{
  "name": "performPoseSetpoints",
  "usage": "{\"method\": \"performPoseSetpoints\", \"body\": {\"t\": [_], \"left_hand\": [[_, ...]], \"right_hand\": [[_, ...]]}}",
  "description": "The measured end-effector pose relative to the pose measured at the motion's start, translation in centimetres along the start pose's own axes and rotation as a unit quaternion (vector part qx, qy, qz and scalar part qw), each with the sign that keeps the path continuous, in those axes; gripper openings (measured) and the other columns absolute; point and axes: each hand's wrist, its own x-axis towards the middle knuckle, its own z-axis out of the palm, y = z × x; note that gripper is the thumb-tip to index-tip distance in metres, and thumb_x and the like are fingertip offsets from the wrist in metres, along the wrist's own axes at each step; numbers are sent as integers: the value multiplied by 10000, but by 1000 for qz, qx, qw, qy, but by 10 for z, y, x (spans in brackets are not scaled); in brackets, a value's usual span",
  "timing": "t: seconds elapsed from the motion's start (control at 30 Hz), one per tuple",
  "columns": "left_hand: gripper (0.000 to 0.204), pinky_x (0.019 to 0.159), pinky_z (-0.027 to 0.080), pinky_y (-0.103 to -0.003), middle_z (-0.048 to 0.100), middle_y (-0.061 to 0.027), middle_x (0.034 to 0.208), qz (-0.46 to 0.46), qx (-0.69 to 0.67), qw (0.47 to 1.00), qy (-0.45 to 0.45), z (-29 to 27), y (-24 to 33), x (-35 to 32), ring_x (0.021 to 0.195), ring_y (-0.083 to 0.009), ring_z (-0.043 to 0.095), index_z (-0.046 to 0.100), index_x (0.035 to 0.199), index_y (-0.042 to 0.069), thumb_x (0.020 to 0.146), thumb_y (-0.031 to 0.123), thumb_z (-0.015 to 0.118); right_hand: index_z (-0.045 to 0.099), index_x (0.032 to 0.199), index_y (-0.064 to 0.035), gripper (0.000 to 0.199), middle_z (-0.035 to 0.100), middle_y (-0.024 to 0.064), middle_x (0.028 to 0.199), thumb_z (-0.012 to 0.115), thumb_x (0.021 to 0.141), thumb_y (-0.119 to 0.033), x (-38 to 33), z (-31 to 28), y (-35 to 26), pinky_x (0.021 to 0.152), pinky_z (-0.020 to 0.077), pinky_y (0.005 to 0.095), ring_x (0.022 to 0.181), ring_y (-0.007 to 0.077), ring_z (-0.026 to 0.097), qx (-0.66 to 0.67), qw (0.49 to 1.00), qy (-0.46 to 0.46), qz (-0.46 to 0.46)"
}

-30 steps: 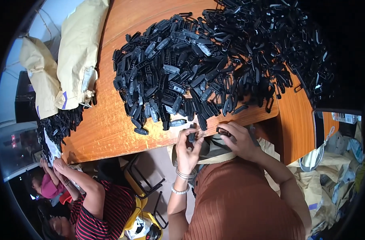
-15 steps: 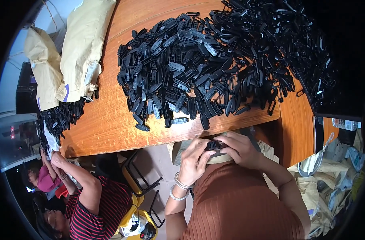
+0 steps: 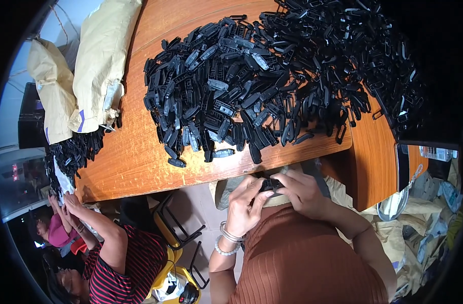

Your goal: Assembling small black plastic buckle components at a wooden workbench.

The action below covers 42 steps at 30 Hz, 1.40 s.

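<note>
The person's left hand (image 3: 243,206) and right hand (image 3: 306,195) come together in front of the body, just below the near edge of the wooden table (image 3: 132,162). Between their fingertips they hold a small black piece (image 3: 271,185) of plastic. The fingers of both hands are bent and pinched narrowly on it, the left hand from the left side and the right hand from the right side. The fingers cover a part of it, so one cannot tell if it is one piece or two pieces joined.

On the left wrist there are thin bangles (image 3: 231,234) and a bracelet (image 3: 226,248) of pale beads. The person wears a brown ribbed top (image 3: 312,253).

On the table, beyond the hands, lies a big heap (image 3: 216,88) of black plastic parts, which spreads to the far right. At the left end of the table, two paper bags, a tall one (image 3: 102,61) and a smaller one (image 3: 51,83), lie beside another pile (image 3: 79,154) of black parts. Near this pile a co-worker (image 3: 127,268) in a striped shirt reaches with the hands.
</note>
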Motion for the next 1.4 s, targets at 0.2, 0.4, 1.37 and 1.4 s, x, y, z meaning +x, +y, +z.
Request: {"method": "performPoseSetpoints", "body": {"t": [0.2, 0.4, 1.37, 1.4], "left_hand": [[247, 616, 447, -265, 576, -108, 826, -55, -113, 989, 78, 23, -1, -3, 669, -152, 560, 600, 1019, -53, 805, 65, 638], [202, 588, 483, -221, 566, -88, 913, -131, -345, 928, 49, 26, -22, -14, 641, -151, 598, 604, 1027, -67, 852, 31, 578], [330, 532, 353, -181, 510, 13, 781, -79, -214, 972, 50, 28, -27, 0, 573, -50, 405, 487, 1121, 48, 821, 19, 620], [337, 531, 364, -203, 509, 0, 786, -101, -213, 971, 35, 25, -23, -2, 577, -66, 419, 510, 1128, 46, 813, 21, 626]], "right_hand": [[566, 1037, 25, 268, 526, 137, 865, 600, 776, -26, 4, 7, -1, 673, 455, 319, 785, 272, 559, 0, 999, 34, 1], [600, 1030, 11, 256, 549, 91, 909, 616, 775, -6, -16, 14, 6, 737, 442, 259, 873, 167, 543, 268, 947, 34, 174], [565, 1028, -5, 228, 576, 122, 948, 575, 801, -10, 0, -14, 17, 728, 454, 331, 829, 248, 577, 135, 984, 7, 117], [565, 1028, -5, 228, 576, 122, 948, 575, 801, -10, 0, -16, 11, 728, 454, 331, 829, 248, 577, 135, 984, 6, 118]]}}
